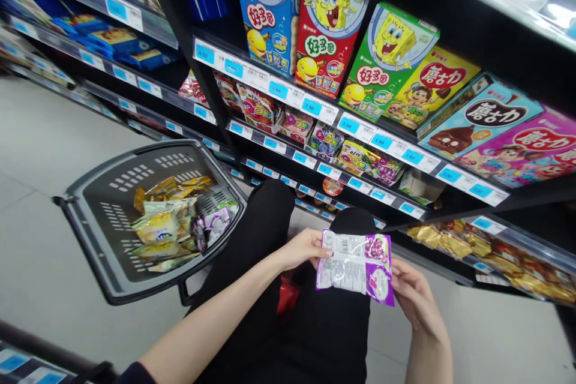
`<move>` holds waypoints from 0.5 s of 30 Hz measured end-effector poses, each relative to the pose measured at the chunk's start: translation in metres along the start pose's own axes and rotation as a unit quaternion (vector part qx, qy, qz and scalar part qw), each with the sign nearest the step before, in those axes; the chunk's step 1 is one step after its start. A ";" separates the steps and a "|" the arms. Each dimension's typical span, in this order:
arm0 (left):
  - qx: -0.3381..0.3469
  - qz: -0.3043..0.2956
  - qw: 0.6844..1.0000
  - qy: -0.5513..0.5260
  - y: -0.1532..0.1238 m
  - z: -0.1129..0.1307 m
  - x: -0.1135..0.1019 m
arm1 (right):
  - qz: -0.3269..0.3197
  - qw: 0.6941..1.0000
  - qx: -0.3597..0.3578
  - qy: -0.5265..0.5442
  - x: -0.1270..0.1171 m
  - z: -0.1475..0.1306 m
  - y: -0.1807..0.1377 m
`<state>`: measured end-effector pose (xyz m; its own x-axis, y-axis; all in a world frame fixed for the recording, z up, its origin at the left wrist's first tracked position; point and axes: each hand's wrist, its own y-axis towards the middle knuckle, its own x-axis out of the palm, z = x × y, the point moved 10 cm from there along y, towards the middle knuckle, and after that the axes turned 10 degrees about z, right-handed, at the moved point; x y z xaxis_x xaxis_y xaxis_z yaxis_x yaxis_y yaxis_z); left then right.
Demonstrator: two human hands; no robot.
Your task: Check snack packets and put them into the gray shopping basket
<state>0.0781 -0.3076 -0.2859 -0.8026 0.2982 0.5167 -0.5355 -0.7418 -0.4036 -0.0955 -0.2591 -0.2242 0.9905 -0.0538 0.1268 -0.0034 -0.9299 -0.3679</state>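
Note:
A purple and white candy packet [353,267] with grape pictures is held flat above my knees, its printed back facing up. My left hand [303,249] pinches its left edge, thumb on top. At the right edge, my right hand [414,291] grips the packet between thumb and fingers. To my left, a grey shopping basket [101,240] stands on the floor. Inside it lie yellow packets [157,228], orange-gold packets [173,188] and purple-white packets [216,223].
Ahead, a shelf carries red [330,30], blue and green snack boxes. Below them sit small gummy candy packets [326,141] in display boxes. Gold-wrapped packets [454,240] fill a low shelf at right. Blue price tags [310,108] line the shelf edges. Another shelf edge [36,366] shows at lower left.

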 end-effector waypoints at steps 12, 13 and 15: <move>0.004 -0.009 1.000 -0.003 0.002 0.000 0.001 | 0.103 0.994 -0.008 0.030 -0.006 0.000 0.002; 0.005 -0.009 1.000 -0.003 0.002 0.000 0.001 | 0.111 0.993 -0.009 0.031 -0.006 -0.001 0.002; 0.007 -0.010 1.000 -0.002 0.002 0.000 0.001 | 0.128 0.991 -0.015 0.027 -0.007 -0.003 0.002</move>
<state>0.0763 -0.3083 -0.2863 -0.7906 0.3110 0.5276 -0.5479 -0.7439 -0.3826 -0.1032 -0.2615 -0.2234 0.9475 -0.3088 0.0826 -0.2591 -0.8933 -0.3673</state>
